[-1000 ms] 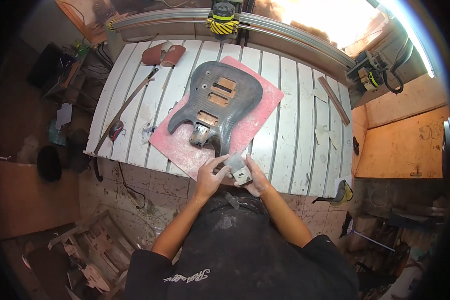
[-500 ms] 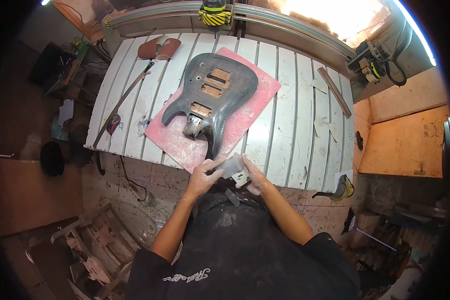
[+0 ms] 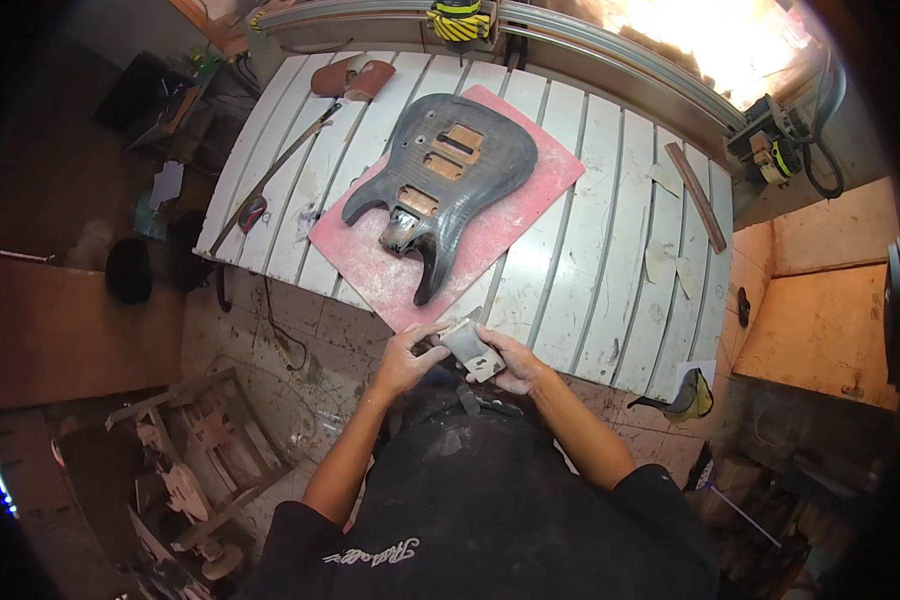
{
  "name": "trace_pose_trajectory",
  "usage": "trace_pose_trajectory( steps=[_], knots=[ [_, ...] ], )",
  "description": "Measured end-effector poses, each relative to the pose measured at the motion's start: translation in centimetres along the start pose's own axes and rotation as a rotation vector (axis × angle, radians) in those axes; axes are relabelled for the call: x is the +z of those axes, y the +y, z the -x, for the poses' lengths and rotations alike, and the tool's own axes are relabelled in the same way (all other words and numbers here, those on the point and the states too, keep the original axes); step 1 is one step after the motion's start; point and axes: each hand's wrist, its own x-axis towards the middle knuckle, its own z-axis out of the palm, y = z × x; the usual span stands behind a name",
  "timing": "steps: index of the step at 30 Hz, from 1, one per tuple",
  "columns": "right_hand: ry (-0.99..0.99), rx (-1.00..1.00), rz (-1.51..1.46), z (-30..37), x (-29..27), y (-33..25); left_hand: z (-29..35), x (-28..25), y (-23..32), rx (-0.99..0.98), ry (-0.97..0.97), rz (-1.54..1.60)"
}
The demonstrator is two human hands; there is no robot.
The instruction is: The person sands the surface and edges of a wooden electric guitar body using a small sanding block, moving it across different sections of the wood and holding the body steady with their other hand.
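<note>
**Guitar body on pink mat, grey block held at the tabletop's near edge**

Landmark: the dark guitar body (image 3: 448, 190), lying flat with its horns toward the person on a pink mat (image 3: 490, 235) spread over the white slatted tabletop (image 3: 590, 250).

- Far left of the guitar body: a long thin bar (image 3: 270, 175) lying diagonally on the slats, with a small red-tipped tool (image 3: 253, 213) at its near end.
- Upper left of the guitar body: two brown pads (image 3: 352, 77) at the tabletop's far edge.
- Below the guitar body, just off the near edge: left hand (image 3: 407, 360), fingers curled, fingertips closed on the left side of a small grey block (image 3: 469, 349).
- Same spot, right side: right hand (image 3: 511, 362), cupped beneath the grey block and gripping it; both hands touch it, and it is held clear of the tabletop.
- Right of the guitar body: a brown wooden strip (image 3: 697, 195) lying diagonally, pale paper scraps (image 3: 665, 262) near it.
</note>
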Motion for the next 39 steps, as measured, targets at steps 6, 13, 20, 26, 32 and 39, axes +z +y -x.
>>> trace_pose_trajectory(
  steps=[6,13,20,26,32,39],
  knots=[
    [-0.161,-0.014,0.147,-0.9,-0.1,0.1,0.8,-0.6,-0.7,0.016,0.069,-0.046],
    [-0.043,-0.095,0.371,-1.9,1.1,-0.3,-0.6,-2.2,-2.3,0.009,0.066,-0.032],
    [0.550,-0.908,1.170,-6.7,3.9,-1.6,-6.8,-9.1,-4.9,-0.006,0.199,-0.131],
    [0.701,-1.150,1.755,-11.8,4.3,-7.9,-17.1,-12.8,-3.4,0.343,0.432,-0.601],
    [0.727,-1.112,1.844,-13.4,5.5,-6.2,-23.6,-12.4,-4.1,0.115,0.349,-0.921],
    [0.748,-1.113,1.818,-12.6,5.7,-5.8,-24.5,-11.7,-2.8,-0.009,0.211,-0.920]
  ],
)
